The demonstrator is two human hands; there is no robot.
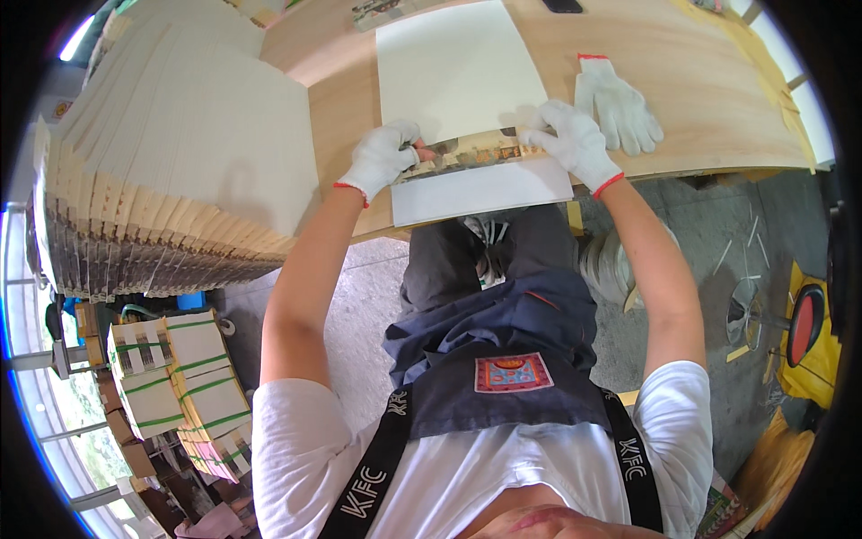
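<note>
A large white sheet lies on the wooden table in front of me. Across its near end runs a printed strip in tan and dark colours, seemingly a turned-up edge. White paper shows below that strip, along the table's front edge. My left hand, in a white knit glove with bare thumb and fingertips, pinches the strip's left end. At its right end, my gloved right hand has thumb and fingers bent together on the strip's upper edge. What lies under the fingertips is hidden.
A tall fanned stack of white sheets with printed edges fills the table's left. A spare white glove lies right of my right hand, and a dark phone at the far edge. Strapped bundles stand on the left floor.
</note>
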